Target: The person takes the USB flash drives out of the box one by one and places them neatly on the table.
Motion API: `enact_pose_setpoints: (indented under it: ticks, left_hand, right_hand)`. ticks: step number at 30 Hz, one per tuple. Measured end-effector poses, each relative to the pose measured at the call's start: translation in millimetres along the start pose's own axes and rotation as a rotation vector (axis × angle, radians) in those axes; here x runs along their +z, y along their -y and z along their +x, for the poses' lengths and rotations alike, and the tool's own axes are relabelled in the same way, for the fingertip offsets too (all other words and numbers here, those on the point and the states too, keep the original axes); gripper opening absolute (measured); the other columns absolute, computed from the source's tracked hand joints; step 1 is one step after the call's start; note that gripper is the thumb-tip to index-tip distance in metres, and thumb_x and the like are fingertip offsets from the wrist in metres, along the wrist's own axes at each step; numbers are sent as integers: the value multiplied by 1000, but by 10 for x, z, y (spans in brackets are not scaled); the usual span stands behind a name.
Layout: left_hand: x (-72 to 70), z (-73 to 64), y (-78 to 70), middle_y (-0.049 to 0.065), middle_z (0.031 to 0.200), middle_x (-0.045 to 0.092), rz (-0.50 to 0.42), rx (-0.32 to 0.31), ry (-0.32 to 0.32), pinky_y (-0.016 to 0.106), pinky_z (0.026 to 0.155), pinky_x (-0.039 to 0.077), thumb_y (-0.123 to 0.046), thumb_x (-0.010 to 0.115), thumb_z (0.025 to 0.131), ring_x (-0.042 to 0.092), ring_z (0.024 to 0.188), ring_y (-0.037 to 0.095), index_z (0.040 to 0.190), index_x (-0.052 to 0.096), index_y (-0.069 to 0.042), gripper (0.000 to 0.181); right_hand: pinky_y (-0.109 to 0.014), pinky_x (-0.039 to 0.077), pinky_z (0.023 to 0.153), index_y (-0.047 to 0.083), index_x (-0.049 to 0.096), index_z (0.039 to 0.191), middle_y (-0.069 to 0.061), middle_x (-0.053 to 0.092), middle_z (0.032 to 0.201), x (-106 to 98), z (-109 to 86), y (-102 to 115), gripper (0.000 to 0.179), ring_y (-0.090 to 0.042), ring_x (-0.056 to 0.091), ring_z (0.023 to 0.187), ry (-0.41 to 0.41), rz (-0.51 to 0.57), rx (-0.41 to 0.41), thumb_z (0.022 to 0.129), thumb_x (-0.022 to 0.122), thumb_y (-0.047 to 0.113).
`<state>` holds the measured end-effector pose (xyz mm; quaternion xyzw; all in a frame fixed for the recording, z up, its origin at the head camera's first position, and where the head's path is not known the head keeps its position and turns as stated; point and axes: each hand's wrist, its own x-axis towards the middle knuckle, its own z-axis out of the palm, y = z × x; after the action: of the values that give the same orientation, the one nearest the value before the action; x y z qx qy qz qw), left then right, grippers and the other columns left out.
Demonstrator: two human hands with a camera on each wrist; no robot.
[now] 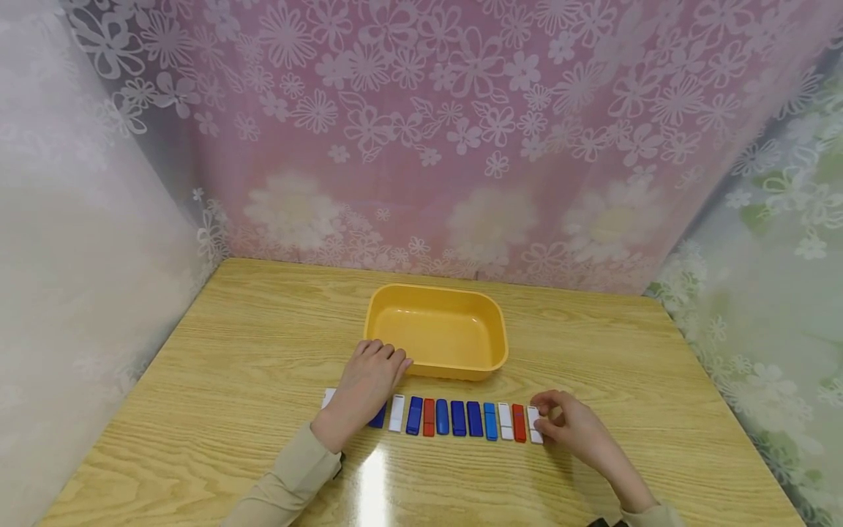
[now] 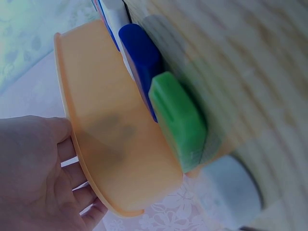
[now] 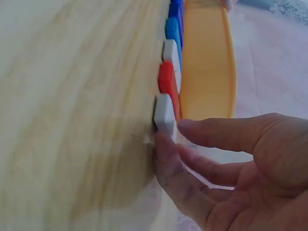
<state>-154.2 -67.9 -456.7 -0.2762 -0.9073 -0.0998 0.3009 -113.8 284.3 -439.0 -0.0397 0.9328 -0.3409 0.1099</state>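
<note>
A row of several flat, capped sticks that look like USB sticks point(image 1: 459, 419) lies on the table, in white, red and shades of blue. My left hand point(image 1: 372, 373) grips the near left rim of a yellow basin point(image 1: 428, 329); its thumb lies along the rim in the left wrist view. At the row's right end, my right hand point(image 1: 576, 428) holds a white USB stick point(image 3: 164, 113) by its edge between thumb and finger. A green stick point(image 2: 178, 120) and a pale stick point(image 2: 231, 192) end the row at left; the left hand hides the green one in the head view.
The basin stands just behind the row on the wood-grain table point(image 1: 250, 351). A pink floral curtain point(image 1: 421, 146) hangs at the table's back edge, with pale floral curtains at both sides.
</note>
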Motion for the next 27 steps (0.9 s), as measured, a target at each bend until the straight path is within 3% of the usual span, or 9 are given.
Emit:
enact_pose_setpoints:
  ticks: [6,11,15,22,27]
  left_hand:
    - [6,-7,12,2,75,65,3,-11,24,37,80,48,-27,63,101,60,77,23,83,65,-11,24]
    - [-1,-12,23,2,76,65,7,-21,37,38,81,49,-28,63,101,60,77,23,84,66,-11,24]
    - [-3,-17,33,2,76,66,16,-23,36,37,81,49,-28,64,101,60,77,23,84,66,-11,24]
    - [5,-29,42,2,75,65,5,-27,35,38,81,49,-27,64,101,60,77,23,83,65,-11,24]
    - [13,-26,45,2,75,65,9,-29,36,37,80,49,-27,64,101,61,76,23,83,65,-11,24]
  right_hand:
    - [-26,54,56,0,64,122,-8,65,100,-106,15,37,26,-19,66,72,-116,13,-83,98,67,9]
    - [-26,55,62,11,74,106,1,72,92,-103,63,151,12,-15,68,74,-236,-107,-168,97,71,19]
    - [-27,56,66,16,76,99,8,74,85,-49,118,291,5,-14,70,76,-320,-172,-245,95,73,18]
    - [-36,59,67,13,78,103,-1,77,95,70,215,591,10,-19,71,80,-413,-196,-342,94,73,15]
    - [-44,60,73,9,78,110,-9,77,103,180,294,739,17,-28,74,89,-429,-248,-414,95,72,12]
